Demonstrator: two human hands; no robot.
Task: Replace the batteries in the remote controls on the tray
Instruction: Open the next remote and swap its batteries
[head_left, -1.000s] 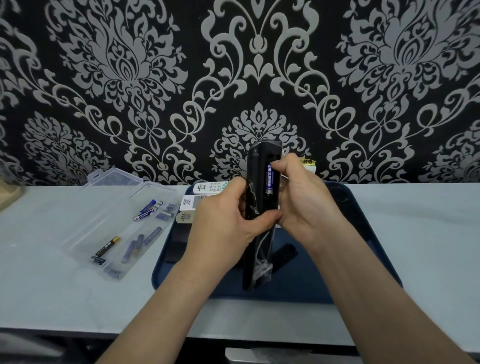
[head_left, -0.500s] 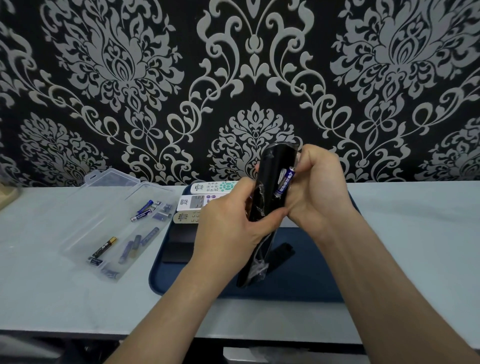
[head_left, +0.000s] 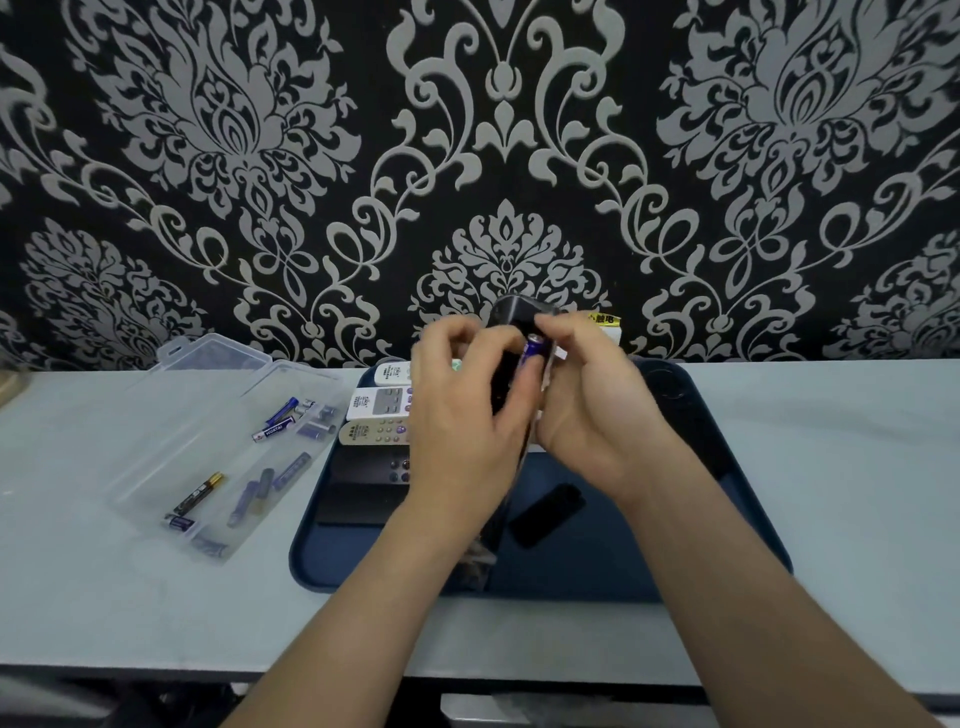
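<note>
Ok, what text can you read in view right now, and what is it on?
"HUATAI": on the blue-and-white battery in the clear box.
Yellow label at the far edge of the tray: Chinese characters, too blurred to read.
White remotes on the tray: small print, unreadable.
Held battery at the black remote: print too blurred.

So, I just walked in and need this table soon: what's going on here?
A person is changing batteries. The left hand grips a black remote upright over the dark blue tray, while the right hand pinches a blue battery at its open back; whether it is going in or out cannot be told. A black cover and other remotes lie on the tray, and a clear box of loose batteries stands to its left.
</note>
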